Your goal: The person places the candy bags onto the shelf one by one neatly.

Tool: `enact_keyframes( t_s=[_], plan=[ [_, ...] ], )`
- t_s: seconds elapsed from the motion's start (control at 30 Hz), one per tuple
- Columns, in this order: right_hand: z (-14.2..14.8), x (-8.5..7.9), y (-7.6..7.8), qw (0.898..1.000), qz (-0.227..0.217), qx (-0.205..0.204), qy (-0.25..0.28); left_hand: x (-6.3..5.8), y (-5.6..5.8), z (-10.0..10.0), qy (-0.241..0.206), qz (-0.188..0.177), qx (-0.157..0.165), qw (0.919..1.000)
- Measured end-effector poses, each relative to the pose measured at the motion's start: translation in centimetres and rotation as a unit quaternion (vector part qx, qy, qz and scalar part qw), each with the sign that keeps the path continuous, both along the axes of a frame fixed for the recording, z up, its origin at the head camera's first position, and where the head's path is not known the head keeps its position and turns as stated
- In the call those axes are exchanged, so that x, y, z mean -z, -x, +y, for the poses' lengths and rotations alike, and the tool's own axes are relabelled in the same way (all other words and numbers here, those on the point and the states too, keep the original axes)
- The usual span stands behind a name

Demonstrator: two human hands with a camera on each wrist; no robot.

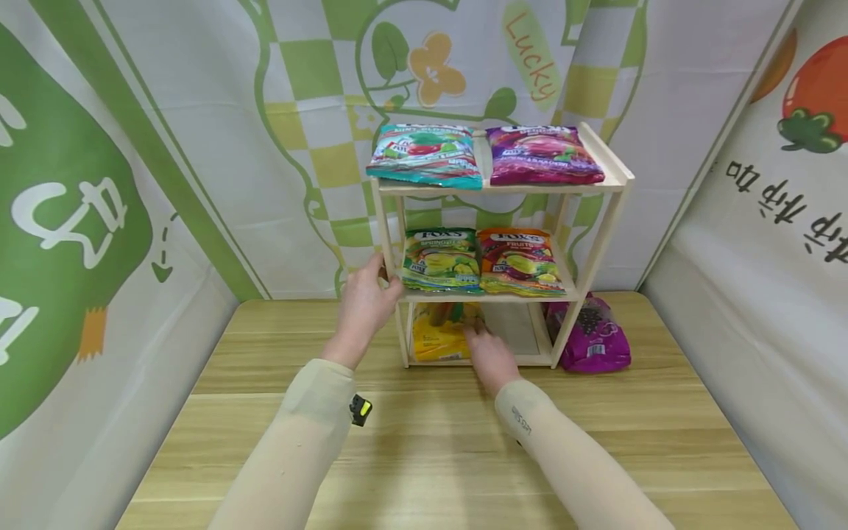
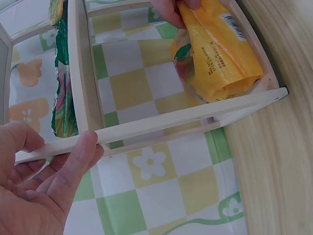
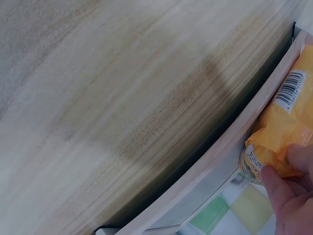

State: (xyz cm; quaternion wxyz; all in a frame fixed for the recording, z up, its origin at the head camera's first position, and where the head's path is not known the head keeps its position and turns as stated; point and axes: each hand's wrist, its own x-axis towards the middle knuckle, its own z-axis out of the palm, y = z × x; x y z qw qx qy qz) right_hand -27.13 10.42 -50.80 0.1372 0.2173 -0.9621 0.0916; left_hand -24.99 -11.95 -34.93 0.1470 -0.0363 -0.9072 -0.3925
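A small three-tier wooden shelf (image 1: 599, 239) stands on the table. My left hand (image 1: 366, 298) holds its left front post at the middle tier; in the left wrist view the thumb and fingers (image 2: 78, 164) lie on either side of the wood. On the bottom tier, at the left, lies a yellow candy bag (image 1: 440, 346). My right hand (image 1: 493, 358) reaches into that tier and pinches the bag's right end, as the right wrist view shows with the thumb and a finger (image 3: 276, 188) on the wrapper. Part of the bag is shaded under the middle tier.
Above, the middle tier bears a green candy bag (image 1: 440, 261) and an orange-red one (image 1: 520, 263). A teal bag (image 1: 425, 156) and a purple-pink bag (image 1: 543, 154) lie on top. Right of the shelf, a purple bag (image 1: 596, 342) sits on the wooden table (image 1: 424, 442). Printed curtains surround the table.
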Motion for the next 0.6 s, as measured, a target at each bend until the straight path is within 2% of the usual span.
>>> enact_keyframes(
  t_s=[0.33,0.6],
  plan=[
    [0.24,-0.31,-0.31,1.0,-0.004,0.005,0.002,-0.08,-0.04,-0.02,0.001,-0.007,-0.001,1.0],
    [0.6,-0.46,-0.76,1.0,-0.011,0.007,0.007,0.07,0.03,-0.02,0.008,0.002,-0.004,1.0]
  ],
)
